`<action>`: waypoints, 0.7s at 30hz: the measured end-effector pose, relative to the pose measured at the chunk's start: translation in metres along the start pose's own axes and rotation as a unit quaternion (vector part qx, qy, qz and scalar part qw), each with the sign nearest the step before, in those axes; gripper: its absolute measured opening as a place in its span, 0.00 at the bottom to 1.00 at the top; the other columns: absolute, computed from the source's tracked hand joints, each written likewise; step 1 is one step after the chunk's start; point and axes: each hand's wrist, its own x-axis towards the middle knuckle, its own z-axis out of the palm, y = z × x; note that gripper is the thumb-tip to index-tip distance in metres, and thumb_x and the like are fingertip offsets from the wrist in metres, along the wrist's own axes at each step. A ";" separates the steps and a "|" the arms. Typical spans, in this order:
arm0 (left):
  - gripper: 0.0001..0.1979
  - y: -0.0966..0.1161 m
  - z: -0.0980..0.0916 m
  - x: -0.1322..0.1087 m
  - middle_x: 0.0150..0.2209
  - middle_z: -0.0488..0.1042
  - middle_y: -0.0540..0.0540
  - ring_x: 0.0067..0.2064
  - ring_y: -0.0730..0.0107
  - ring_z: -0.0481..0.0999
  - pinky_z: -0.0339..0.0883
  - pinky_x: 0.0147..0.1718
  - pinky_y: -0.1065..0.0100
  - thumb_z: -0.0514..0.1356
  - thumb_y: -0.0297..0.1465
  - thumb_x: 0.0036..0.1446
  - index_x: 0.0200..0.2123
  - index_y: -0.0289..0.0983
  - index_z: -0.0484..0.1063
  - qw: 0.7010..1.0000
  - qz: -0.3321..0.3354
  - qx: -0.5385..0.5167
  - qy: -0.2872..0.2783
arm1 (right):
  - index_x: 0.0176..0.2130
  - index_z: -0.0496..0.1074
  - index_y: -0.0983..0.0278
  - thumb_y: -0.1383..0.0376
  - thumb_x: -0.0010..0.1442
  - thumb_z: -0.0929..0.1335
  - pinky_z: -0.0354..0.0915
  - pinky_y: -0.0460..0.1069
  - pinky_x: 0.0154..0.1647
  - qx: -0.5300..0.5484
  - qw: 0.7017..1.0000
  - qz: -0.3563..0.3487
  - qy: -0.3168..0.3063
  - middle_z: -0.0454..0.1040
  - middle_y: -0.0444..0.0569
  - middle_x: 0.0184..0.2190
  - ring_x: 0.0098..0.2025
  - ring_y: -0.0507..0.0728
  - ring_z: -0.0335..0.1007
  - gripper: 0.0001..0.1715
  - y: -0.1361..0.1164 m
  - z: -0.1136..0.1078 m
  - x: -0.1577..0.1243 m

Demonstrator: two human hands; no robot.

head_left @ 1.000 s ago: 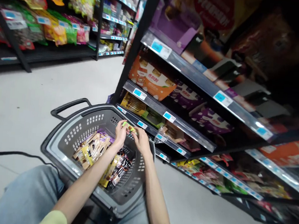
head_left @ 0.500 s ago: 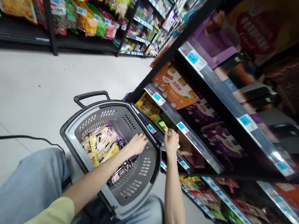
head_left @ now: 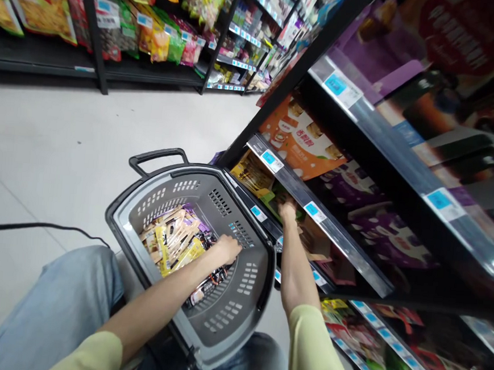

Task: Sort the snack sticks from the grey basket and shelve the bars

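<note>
A grey shopping basket [head_left: 259,300] stands in front of my knees, holding several yellow, purple and black snack packets [head_left: 173,242]. My left hand [head_left: 227,248] is down inside the basket on the packets, fingers curled under; what they grip is hidden. My right hand [head_left: 287,211] reaches into the low shelf beside the basket, among green packets [head_left: 271,197]. Its fingers are out of sight behind the shelf rail [head_left: 325,225].
Black shelves with blue price tags [head_left: 271,160] rise on the right, stocked with orange [head_left: 304,141] and purple [head_left: 349,184] bags. Another snack rack [head_left: 92,30] lines the far side of the pale floor. A black cable [head_left: 34,226] crosses the floor at left.
Both hands held a small green packet over the basket. The right hand carried it into the low shelf and pushed deeper; the left hand dropped into the basket.
</note>
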 end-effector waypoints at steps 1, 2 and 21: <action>0.14 0.001 0.001 0.001 0.46 0.79 0.30 0.50 0.46 0.80 0.74 0.45 0.54 0.63 0.28 0.58 0.48 0.32 0.78 1.000 -0.007 -0.004 -0.018 | 0.61 0.67 0.66 0.64 0.68 0.62 0.62 0.52 0.59 0.003 1.000 -0.002 -0.009 0.72 0.60 0.57 0.62 0.62 0.66 0.24 -0.002 0.001 0.004; 0.15 0.002 0.003 0.002 0.47 0.79 0.29 0.49 0.45 0.80 0.74 0.44 0.53 0.64 0.28 0.56 0.47 0.31 0.79 0.999 -0.014 -0.009 -0.034 | 0.61 0.68 0.65 0.62 0.68 0.63 0.62 0.52 0.60 0.003 1.000 0.002 -0.020 0.72 0.60 0.57 0.62 0.62 0.66 0.24 -0.004 0.002 0.006; 0.23 -0.011 -0.030 -0.015 0.56 0.73 0.30 0.60 0.46 0.69 0.60 0.57 0.47 0.54 0.20 0.61 0.59 0.29 0.69 0.971 -0.203 -0.032 0.124 | 0.41 0.79 0.66 0.55 0.66 0.65 0.68 0.53 0.48 -0.033 0.964 -0.186 -0.187 0.80 0.63 0.41 0.48 0.65 0.77 0.20 -0.052 0.009 -0.148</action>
